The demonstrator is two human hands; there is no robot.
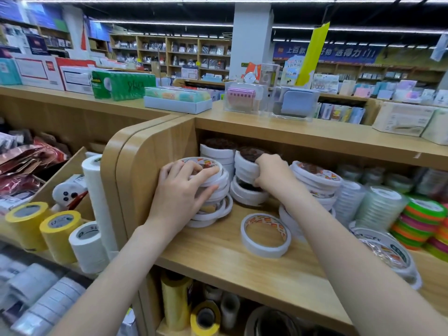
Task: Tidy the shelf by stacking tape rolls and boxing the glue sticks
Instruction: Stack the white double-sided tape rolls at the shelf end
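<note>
Several white double-sided tape rolls stand in stacks on a wooden shelf [218, 258]. My left hand [180, 190] lies over the leftmost tape stack [213, 204], with fingers curled on its top roll and thumb against its side. My right hand [271, 174] grips a short stack of white rolls [243, 166], held tilted above another roll [247, 194]. One loose roll [265, 235] lies flat in the middle of the shelf. No glue sticks show.
More white stacks [315, 183], clear tape stacks [378, 207] and neon rolls [421, 219] fill the right of the shelf. A curved wooden side panel [135, 166] bounds the left. Yellow and white tape rolls [58, 231] stand beyond it. Boxes sit on the top ledge.
</note>
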